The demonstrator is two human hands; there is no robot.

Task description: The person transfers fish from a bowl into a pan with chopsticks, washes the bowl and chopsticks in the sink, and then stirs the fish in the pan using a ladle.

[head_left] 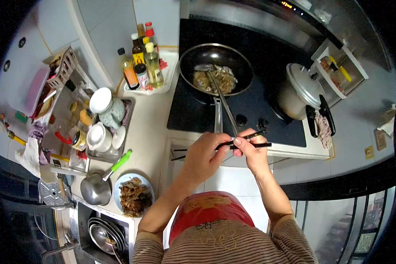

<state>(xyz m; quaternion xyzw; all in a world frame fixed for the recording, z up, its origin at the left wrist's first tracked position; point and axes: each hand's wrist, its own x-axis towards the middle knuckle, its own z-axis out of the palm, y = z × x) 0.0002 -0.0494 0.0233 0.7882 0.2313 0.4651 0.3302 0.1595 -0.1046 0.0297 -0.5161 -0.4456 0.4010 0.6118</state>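
Both hands meet in front of the stove, below the handle of a dark wok (193,57). My left hand (203,154) is closed around a pair of black chopsticks (262,144), whose other ends stick out to its left. The fingers of my right hand (254,154) pinch the same chopsticks near their right ends. A long metal utensil handle (226,108) slopes from the wok down to my fingertips; its working end is buried in food. Browned food with shiny silvery pieces (222,81) lies in the wok.
A lidded pressure cooker (290,99) stands right of the wok. Bottles (154,66) crowd a white tray at the back left. Fried food fills a plate (117,196) beside a green-handled ladle (96,189). Nested bowls sit in the sink (128,224).
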